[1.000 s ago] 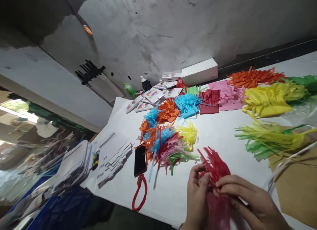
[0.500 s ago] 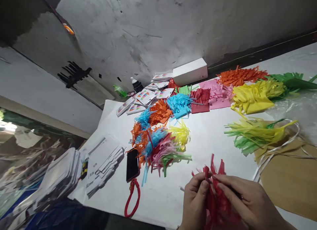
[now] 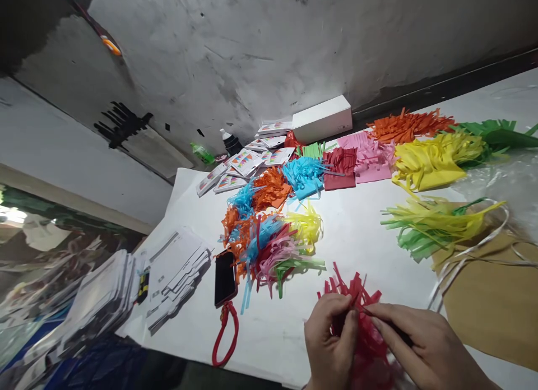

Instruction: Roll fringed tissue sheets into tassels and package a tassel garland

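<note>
1. Head view, what is hidden or cut off: both hands sit at the bottom edge, and their wrists run out of the picture. The lower part of the red tassel (image 3: 357, 317) is covered by the fingers and cut by the edge.
2. The left hand (image 3: 332, 342) has its grip closed on the red tassel, thumb and fingers pinched together on the strips. The right hand (image 3: 424, 348) also has its grip clamped on it from the other side.
3. The red tassel is at the near edge of the white tabletop (image 3: 361, 238), just in front of a mixed pile of tassels (image 3: 269, 238).
4. Count: one black phone (image 3: 225, 278) with one red strap (image 3: 225, 334), and one white box (image 3: 323, 118) by the wall.
5. The printed cards (image 3: 247, 163) show coloured triangles; their writing is too small to read.
</note>
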Tool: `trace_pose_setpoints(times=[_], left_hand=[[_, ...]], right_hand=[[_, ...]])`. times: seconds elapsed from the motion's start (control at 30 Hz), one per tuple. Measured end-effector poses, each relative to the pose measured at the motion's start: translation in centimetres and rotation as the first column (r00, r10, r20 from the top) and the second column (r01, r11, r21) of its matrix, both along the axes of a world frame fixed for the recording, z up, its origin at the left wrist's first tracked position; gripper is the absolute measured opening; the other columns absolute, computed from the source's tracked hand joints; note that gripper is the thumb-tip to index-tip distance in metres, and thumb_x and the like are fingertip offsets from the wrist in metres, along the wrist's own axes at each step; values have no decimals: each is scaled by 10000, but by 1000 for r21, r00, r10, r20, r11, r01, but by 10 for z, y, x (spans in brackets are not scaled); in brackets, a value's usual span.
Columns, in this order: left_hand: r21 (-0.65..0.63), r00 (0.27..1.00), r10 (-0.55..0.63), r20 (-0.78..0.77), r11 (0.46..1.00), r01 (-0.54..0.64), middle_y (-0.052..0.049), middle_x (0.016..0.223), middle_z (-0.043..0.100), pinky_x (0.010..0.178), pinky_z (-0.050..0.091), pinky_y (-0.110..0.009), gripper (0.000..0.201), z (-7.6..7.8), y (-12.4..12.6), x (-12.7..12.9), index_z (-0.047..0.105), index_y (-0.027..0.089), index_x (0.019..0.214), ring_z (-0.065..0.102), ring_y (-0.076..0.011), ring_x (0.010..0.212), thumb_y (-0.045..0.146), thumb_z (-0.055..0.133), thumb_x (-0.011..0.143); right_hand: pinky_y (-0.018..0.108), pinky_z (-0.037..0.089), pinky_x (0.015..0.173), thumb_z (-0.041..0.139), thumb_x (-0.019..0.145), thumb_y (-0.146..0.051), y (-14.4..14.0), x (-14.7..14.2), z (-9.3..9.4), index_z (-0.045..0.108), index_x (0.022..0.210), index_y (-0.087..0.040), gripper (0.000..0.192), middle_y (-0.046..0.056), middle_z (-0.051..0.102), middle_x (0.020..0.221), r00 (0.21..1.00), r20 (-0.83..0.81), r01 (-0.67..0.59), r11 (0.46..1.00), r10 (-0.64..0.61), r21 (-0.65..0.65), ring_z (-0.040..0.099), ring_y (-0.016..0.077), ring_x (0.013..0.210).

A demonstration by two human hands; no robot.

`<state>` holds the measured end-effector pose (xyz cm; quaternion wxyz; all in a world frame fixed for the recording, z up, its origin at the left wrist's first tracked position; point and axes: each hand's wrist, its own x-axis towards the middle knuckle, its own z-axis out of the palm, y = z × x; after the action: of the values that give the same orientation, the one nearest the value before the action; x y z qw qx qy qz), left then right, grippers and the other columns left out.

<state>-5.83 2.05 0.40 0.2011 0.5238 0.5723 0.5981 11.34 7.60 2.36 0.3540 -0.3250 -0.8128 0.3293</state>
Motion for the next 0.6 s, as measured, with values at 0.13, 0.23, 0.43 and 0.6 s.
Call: trace_pose_setpoints(times=[0.13,0.23,0.43,0.6], left_hand=[[25,998,4,-64,1000,-2,-70,921,747,722,617,-272,164,-1,0,0,739,211,1009,734,-193,842,104,679,899],[80,992,18,-127,997,-8,-63,921,730,670,603,-239,213,0,2,0,717,213,1015,719,-174,812,51,672,884],[210,923,1,-384,974,86,-68,898,717,657,560,-278,328,-6,1,0,700,211,1122,665,-181,773,16,625,869],[217,857,50,-512,973,73,-69,822,737,626,472,-319,184,-11,1,1,718,225,1047,621,-192,674,135,595,945]], right_hand=[[209,615,712,522,994,-272,-1,-1,1,744,1087,-252,242,30,807,933,999,44,15,999,-13,-35,780,170,780],[231,608,676,489,1000,-305,-2,-1,7,751,1025,-262,267,35,800,891,998,57,25,994,-19,-109,772,189,755],[238,544,548,531,979,-504,2,-5,13,751,1057,-248,346,-1,721,702,999,-33,-22,808,3,-588,688,172,576],[243,492,462,599,914,-651,3,-12,7,671,1252,-193,574,-40,623,612,975,-221,-175,531,-25,-829,582,141,436]])
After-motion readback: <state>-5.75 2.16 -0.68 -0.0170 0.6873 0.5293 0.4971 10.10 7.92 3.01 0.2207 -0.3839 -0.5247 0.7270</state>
